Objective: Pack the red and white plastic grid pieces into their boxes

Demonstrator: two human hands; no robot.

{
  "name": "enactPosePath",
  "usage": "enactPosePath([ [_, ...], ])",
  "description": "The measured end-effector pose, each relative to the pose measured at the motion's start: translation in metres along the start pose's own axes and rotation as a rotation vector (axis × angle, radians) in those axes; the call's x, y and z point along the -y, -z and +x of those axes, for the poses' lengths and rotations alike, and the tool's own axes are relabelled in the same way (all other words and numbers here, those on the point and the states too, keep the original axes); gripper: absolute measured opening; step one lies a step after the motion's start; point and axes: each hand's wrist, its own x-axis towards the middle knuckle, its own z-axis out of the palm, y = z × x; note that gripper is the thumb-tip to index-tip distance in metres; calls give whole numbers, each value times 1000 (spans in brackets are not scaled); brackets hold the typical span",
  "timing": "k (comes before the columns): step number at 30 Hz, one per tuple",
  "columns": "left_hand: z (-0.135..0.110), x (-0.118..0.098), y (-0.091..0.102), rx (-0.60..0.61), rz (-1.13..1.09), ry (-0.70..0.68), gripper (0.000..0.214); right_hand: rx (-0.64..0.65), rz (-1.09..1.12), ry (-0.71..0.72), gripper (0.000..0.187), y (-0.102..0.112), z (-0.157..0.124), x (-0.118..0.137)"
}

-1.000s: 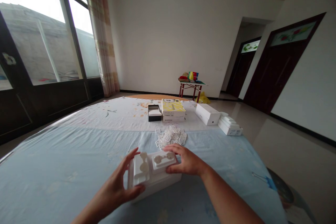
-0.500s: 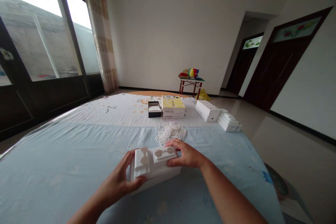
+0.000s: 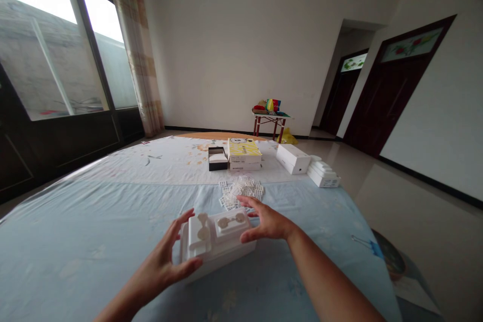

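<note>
In the head view a white box [image 3: 222, 259] sits on the table in front of me, with a white molded tray [image 3: 209, 250] in its top. The tray has two raised blocks, each with a beige recessed shape on it. My left hand [image 3: 168, 251] is spread around the tray's left end, thumb by the front edge and fingers at the back left corner. At the right end is my right hand [image 3: 266, 221], its fingers apart and curved beside the tray. Whether either hand still touches the tray I cannot tell.
Just behind the box lies a heap of small white plastic grid pieces [image 3: 241, 192]. Farther back stand a black open box [image 3: 218, 163], a yellow-and-white box [image 3: 244, 153] and a white box [image 3: 292, 158]. Another white box with a tray [image 3: 322, 173] is near the table's right edge.
Both hands have loosened from the tray and their fingers have spread. The view has shifted slightly, and the box stays in about the same place on the table.
</note>
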Motion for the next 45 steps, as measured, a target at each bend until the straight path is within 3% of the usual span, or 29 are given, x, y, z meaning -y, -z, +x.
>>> enactPosePath([
  [4, 4, 0, 10, 30, -84, 43, 72, 29, 0, -11, 105, 3, -1, -1],
  [11, 11, 14, 12, -226, -493, 253, 56, 97, -17, -57, 134, 9, -9, -4],
  [16, 15, 26, 3, -310, -510, 421, 60, 114, -9, -57, 147, 0, -15, -16],
  [25, 6, 18, -18, -265, -394, 323, 51, 44, 36, 26, 144, -11, -10, -34],
  [31, 7, 6, -19, -254, -332, 332, 51, 33, 71, 40, 143, -12, -8, -28],
  [45, 5, -8, -23, -246, -250, 328, 57, -5, -162, -2, 136, -23, -30, -16],
])
